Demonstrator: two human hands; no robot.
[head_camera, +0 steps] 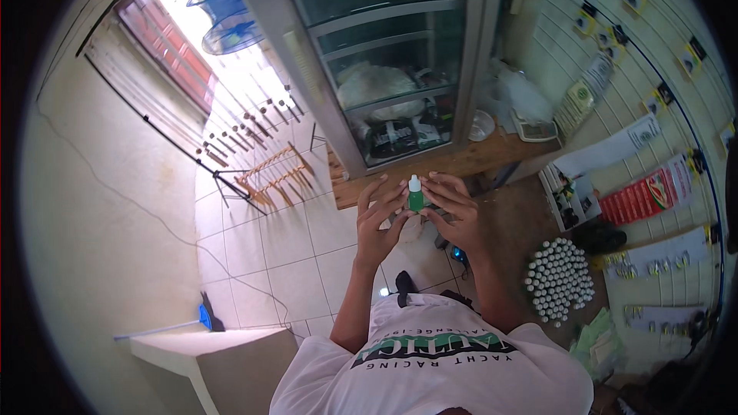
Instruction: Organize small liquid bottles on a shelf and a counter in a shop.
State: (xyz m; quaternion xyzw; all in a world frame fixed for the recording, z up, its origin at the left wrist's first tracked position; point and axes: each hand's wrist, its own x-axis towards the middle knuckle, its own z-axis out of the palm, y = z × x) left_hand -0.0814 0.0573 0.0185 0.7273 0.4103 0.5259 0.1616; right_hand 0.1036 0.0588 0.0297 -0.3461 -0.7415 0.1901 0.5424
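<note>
A small dropper bottle (415, 200) with a green body and a white cap stands upright in the air between my hands, in front of my chest. My left hand (380, 219) pinches it from the left with thumb and fingertips. From the right, my right hand (454, 207) grips the same bottle with its thumb and fingers. Lower right, many white-capped bottles (559, 279) stand packed close together on a brown surface. Beside them lie pale green sheets or packets (599, 340).
Beyond my hands, a glass-fronted cabinet (398, 69) rests on a wooden bench (357, 190). A white box (568, 196) of small items sits right, near a wall rack (576, 29) with hanging packets. A rack of rods (277, 178) stands on the tiled floor; a pale ledge (213, 341) is lower left.
</note>
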